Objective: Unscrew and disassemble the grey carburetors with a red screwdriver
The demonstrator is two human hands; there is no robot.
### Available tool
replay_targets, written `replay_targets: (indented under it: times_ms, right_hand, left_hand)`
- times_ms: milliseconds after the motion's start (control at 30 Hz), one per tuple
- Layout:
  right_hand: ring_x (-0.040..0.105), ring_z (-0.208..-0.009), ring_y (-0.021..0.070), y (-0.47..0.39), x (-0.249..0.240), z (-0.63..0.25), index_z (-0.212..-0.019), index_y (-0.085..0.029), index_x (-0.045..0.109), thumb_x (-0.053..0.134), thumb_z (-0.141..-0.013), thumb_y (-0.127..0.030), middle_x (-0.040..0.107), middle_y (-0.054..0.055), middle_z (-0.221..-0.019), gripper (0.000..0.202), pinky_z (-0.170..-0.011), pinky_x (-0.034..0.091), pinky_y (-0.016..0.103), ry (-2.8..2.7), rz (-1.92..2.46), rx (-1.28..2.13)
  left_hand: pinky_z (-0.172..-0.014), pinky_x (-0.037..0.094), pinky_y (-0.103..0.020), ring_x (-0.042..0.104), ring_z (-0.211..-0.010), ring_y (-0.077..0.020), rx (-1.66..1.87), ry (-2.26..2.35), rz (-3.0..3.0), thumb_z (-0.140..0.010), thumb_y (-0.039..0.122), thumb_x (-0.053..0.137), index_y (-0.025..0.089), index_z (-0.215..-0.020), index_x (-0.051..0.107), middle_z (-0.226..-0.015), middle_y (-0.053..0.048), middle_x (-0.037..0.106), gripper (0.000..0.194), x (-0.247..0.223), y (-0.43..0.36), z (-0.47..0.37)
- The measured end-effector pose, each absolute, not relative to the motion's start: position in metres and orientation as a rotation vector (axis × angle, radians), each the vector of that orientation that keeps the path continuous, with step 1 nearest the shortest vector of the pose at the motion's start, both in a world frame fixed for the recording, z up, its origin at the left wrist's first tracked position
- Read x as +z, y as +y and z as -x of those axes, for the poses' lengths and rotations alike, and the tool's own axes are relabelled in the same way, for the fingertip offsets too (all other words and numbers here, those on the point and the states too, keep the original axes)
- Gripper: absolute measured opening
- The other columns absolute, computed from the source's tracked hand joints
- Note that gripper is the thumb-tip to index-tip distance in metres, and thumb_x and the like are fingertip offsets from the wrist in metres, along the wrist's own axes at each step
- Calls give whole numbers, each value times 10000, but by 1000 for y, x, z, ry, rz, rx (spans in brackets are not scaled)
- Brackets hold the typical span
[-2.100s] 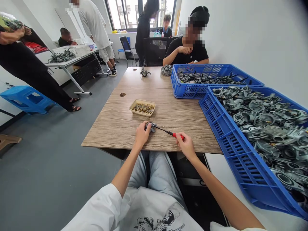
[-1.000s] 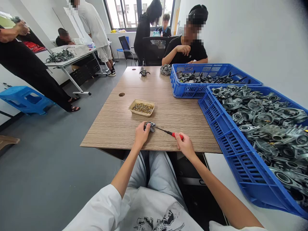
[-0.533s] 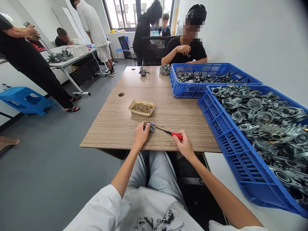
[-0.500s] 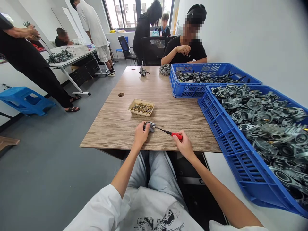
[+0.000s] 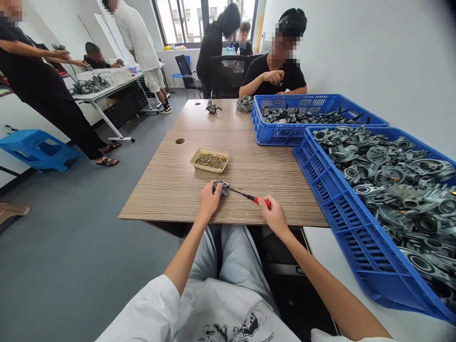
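My left hand (image 5: 208, 200) is closed around a small grey metal carburetor body (image 5: 223, 186), held at the table near its front edge. My fingers hide part of it. My right hand (image 5: 273, 213) grips the red handle of a screwdriver (image 5: 252, 197), whose dark shaft slants left with its tip at the carburetor body's right side. A small brass-coloured piece (image 5: 240, 187) lies on the table just behind the shaft. Beyond my hands sits a beige tray (image 5: 199, 167) filled with small brass-coloured parts.
Two blue crates (image 5: 338, 223) of grey metal castings stand along the right side. Farther back on the wooden table (image 5: 167, 175) are a single metal assembly (image 5: 213, 108) and a heap of metal parts (image 5: 244, 104). A co-worker (image 5: 272, 76) sits at the far end; other people stand at left.
My right hand has shifted very slightly and covers more of the red handle. The carburetor body stays in place in my left hand. At far left, a standing person's arms have moved.
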State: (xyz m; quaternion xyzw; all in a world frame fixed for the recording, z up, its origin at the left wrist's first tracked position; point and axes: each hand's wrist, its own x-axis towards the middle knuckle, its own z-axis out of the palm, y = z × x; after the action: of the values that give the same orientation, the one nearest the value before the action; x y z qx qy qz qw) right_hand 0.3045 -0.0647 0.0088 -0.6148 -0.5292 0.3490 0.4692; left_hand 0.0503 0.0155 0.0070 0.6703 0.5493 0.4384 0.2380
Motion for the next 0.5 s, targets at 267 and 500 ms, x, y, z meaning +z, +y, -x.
replay_targets:
  times_ms: [267,500]
  right_hand:
    - [376,-376,121,-69,18,-302,-841,-265,514,571,-943,-754,451,-84,-457,503,-382,290,248,-1191,1456,984]
    - [368,-344,102,-64,6,-310,-883,-263,519,595,-935,-752,465,-95,-456,497,-321,257,200,-1013,1339,1078]
  left_hand:
    - [-1004,490,-419,664,-1093,-280,1116,1606,-1890,-1089,517,409,215,-1177,676,-1150,-115,754,413,6,18,-52]
    - [-1115,447,-494,603,-1233,-313,1300,1620,-2002,-1070,482,365,225,-1268,640,-1277,-178,677,425,6,-50,-55]
